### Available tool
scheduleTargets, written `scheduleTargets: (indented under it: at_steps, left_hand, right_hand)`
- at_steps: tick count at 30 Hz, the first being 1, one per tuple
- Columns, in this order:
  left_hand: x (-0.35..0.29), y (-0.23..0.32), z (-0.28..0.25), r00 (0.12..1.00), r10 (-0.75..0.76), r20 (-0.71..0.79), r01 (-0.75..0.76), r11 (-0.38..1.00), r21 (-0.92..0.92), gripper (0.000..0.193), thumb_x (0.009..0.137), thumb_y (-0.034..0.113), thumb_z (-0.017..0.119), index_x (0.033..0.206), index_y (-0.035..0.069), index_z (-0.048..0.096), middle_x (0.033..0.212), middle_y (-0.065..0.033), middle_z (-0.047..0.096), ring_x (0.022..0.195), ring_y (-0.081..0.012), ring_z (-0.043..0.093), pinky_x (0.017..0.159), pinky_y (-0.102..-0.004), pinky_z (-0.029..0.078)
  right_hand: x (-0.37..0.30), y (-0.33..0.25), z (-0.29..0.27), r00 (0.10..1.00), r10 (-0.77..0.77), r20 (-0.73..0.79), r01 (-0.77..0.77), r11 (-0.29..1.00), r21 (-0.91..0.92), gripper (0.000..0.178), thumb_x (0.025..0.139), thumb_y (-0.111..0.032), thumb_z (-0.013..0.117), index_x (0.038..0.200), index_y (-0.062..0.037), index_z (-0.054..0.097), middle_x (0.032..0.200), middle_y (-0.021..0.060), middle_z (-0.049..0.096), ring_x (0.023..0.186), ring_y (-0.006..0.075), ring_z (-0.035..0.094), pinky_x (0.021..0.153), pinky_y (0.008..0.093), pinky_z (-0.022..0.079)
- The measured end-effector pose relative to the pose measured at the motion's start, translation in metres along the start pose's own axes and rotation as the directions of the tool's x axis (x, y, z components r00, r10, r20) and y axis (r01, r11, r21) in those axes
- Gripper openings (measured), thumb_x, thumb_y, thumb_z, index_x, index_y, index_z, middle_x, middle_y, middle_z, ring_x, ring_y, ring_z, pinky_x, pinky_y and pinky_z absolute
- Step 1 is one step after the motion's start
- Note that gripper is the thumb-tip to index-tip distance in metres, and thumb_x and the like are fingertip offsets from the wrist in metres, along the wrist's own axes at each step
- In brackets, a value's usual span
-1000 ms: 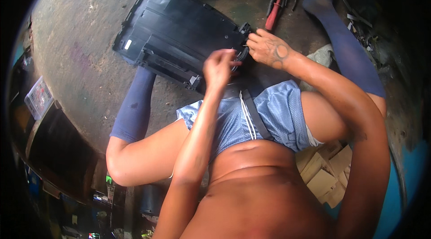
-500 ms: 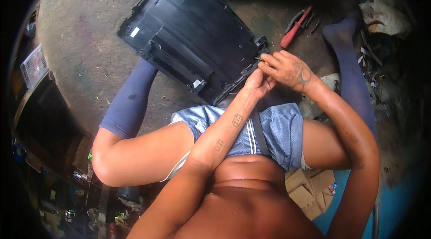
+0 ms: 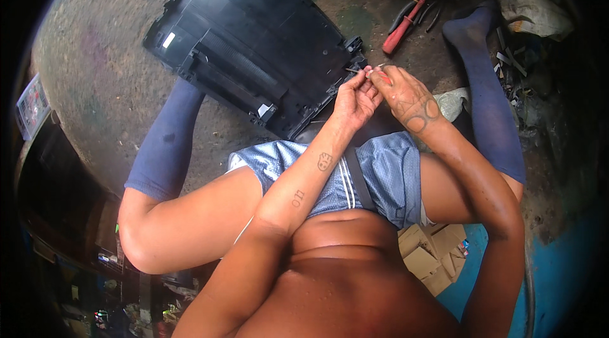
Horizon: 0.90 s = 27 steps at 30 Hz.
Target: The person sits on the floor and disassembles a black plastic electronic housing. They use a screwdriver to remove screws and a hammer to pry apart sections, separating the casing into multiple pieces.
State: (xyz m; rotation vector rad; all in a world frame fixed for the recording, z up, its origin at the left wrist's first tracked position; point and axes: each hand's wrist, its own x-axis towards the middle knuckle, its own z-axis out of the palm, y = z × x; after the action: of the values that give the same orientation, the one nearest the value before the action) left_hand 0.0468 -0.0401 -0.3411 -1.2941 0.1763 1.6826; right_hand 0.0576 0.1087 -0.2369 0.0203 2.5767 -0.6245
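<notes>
A large black plastic casing (image 3: 254, 39), ribbed inside, lies tilted between my legs. At its right corner, my right hand (image 3: 406, 93) is closed round a slim tool with a red handle (image 3: 384, 78); most of it is hidden by my fingers. A thin dark shaft shows just left of the fingertips, beside the casing's edge. My left hand (image 3: 356, 102) is turned palm up directly below, its fingers curled and the tips pressed together against the right fingertips. Whatever sits between the left fingertips is too small to name.
Red-handled pliers (image 3: 401, 30) lie on the worn ground beyond my right hand. My blue-socked leg (image 3: 479, 78) stretches along the right, near a pale sack (image 3: 533, 14) and scraps. Cardboard pieces (image 3: 431, 255) are at lower right, a clear plastic box (image 3: 32, 108) at far left.
My left fingertips have come up to meet the right ones, and the red handle now shows in my right hand. The whole view has shifted slightly, carrying casing and pliers left and up.
</notes>
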Motion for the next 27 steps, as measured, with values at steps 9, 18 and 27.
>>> scheduleTargets:
  at_steps: [9,18,27]
  left_hand:
    - [0.015,-0.009,-0.016,0.994,0.109,0.004,-0.108,0.991,-0.075,0.026,0.100,0.025,0.070,0.115,0.005,0.065,0.114,-0.0080,0.070,0.107,-0.0189,0.069,0.091,-0.0306,0.061]
    - [0.002,-0.012,0.000,0.999,0.038,-0.005,-0.039,0.999,-0.037,0.039,0.099,0.045,0.068,0.117,0.010,0.065,0.115,-0.0044,0.071,0.115,-0.0208,0.066,0.097,-0.0364,0.056]
    - [0.008,-0.017,-0.018,0.990,0.142,-0.015,-0.142,0.990,-0.003,0.026,0.099,0.029,0.071,0.119,0.012,0.067,0.114,-0.0010,0.071,0.106,-0.0161,0.068,0.097,-0.0372,0.057]
  right_hand:
    - [0.004,-0.009,-0.026,0.991,0.121,-0.060,-0.101,0.959,0.263,0.044,0.083,-0.022,0.075,0.124,-0.0077,0.068,0.131,0.0115,0.065,0.110,0.0331,0.067,0.086,0.0453,0.055]
    - [0.000,-0.001,-0.008,0.997,0.029,-0.076,-0.019,0.991,0.131,0.036,0.081,-0.004,0.068,0.116,-0.0083,0.070,0.120,0.0114,0.066,0.108,0.0325,0.067,0.086,0.0448,0.056]
    - [0.001,-0.006,-0.034,0.968,0.234,-0.092,-0.190,0.920,0.343,0.047,0.083,-0.031,0.078,0.125,-0.0113,0.068,0.113,0.0102,0.068,0.095,0.0328,0.069,0.080,0.0447,0.055]
